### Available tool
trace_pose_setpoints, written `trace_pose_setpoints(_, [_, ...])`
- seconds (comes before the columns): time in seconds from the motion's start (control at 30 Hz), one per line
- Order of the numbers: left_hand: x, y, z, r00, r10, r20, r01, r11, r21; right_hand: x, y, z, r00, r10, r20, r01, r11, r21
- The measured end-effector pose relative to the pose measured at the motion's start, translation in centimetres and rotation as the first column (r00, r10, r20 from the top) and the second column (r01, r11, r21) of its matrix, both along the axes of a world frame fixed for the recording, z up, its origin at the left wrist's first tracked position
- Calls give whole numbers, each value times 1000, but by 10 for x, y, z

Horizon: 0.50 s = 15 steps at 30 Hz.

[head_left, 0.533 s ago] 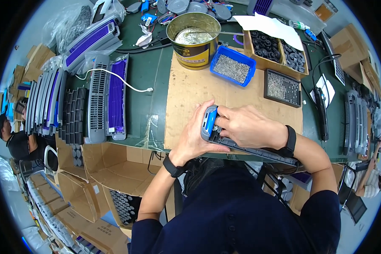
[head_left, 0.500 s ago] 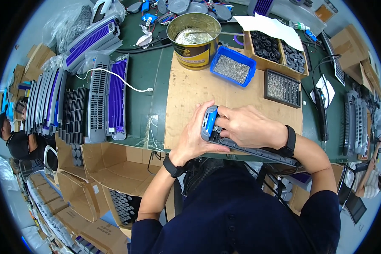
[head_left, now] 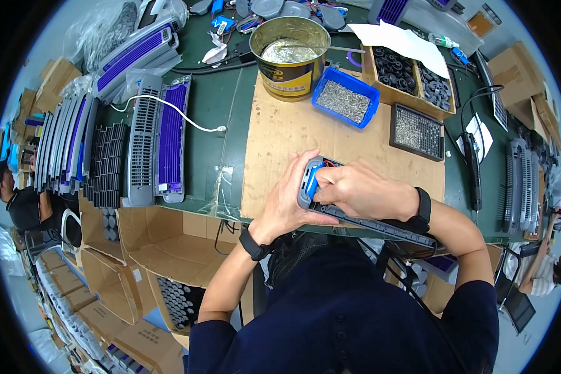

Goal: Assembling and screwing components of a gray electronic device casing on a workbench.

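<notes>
A long grey plastic housing (head_left: 380, 225) lies slanted at the table's front edge, close against my body. My left hand (head_left: 285, 201) is wrapped round its far left end, thumb along the near side. In that end sits a blue battery pack (head_left: 311, 182), with bits of red wire showing beside it. My right hand (head_left: 371, 192) reaches over the housing with its fingers curled in, closed at the pack's right side. Those fingertips are partly hidden, as is the inside of the housing beneath the hand.
Beyond my hands a cardboard sheet (head_left: 271, 149) bears a metal tin (head_left: 287, 81), a blue tray of screws (head_left: 343, 101) and a black screw holder (head_left: 416, 132). An electric screwdriver (head_left: 472, 174) lies right. Purple-grey housings (head_left: 171, 143) and a white cable (head_left: 187, 118) are left.
My right hand's fingers have curled tighter and shifted slightly left at the blue battery pack. Red wires now show beside it. My left hand keeps its hold on the housing.
</notes>
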<state>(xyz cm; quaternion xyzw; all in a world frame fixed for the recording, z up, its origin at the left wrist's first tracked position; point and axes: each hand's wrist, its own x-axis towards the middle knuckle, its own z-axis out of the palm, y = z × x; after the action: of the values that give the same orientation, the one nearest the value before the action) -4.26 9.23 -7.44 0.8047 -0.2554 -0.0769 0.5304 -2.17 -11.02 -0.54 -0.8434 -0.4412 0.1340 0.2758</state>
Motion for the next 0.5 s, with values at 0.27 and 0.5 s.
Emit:
trace_pose_setpoints(0.27, [3,-10,6,999,-21,39,25,992,-123,15,-13,20,696,-164,-699,545,754,366])
trace_pose_setpoints(0.5, [7,-23,38,997,49,-57,-72,843,-533,-13,-30,94,788,-87,-610,464,734,495])
